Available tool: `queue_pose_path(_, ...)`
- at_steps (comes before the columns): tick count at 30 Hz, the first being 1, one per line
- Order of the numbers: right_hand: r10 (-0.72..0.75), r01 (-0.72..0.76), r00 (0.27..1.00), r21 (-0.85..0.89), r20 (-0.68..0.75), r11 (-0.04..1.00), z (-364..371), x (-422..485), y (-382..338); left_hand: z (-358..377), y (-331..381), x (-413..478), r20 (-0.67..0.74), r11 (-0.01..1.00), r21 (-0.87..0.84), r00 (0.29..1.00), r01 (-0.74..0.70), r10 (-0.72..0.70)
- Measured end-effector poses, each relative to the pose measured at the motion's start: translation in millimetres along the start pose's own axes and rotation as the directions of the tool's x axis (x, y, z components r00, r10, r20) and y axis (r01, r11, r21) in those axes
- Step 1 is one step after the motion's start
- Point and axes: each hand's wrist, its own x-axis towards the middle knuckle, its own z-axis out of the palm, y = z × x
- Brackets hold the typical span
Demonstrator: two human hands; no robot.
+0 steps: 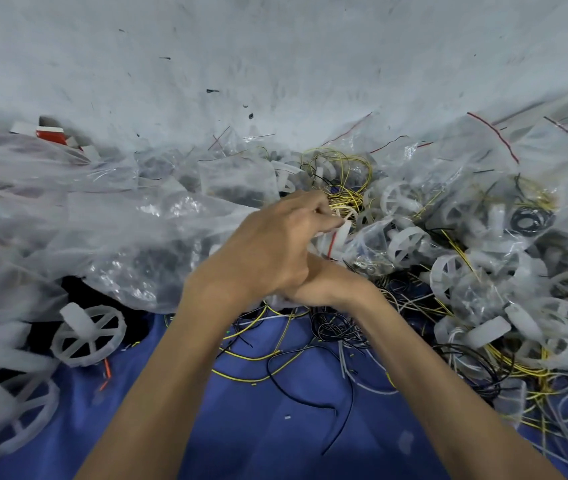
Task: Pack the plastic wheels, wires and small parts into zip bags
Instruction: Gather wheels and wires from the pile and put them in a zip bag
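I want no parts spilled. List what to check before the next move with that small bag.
1. The left hand grips the small zip bag at its red-striped mouth: ok.
2. Grip of the right hand: cannot tell, hidden under the left hand.
3. Bag mouth sealed: cannot tell, crumpled.
4. Bag contents: cannot tell, blurred.
5. Loose wheel and wires packed: not ok, lying on the blue cloth.

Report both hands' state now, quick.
Left hand: closed, pinching a small zip bag.
Right hand: cannot tell; its fingers are hidden under the left hand.
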Motion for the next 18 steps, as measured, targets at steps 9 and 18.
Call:
queue_pose_path(9, 0.116, -0.117, 0.993, -0.305, -0.02, 0.945, 9, -7, -6, -8, 3, -2, 0.035, 0.99, -0.111, 0.995, -0.087, 0.091)
queue_pose_path(18, 0.094, -0.064, 0.994, -0.372, 0.063, 0.926, 12, -6, -11, -23, 2, -9, 0.063, 0.996, -0.093, 0.998, -0.007, 0.013)
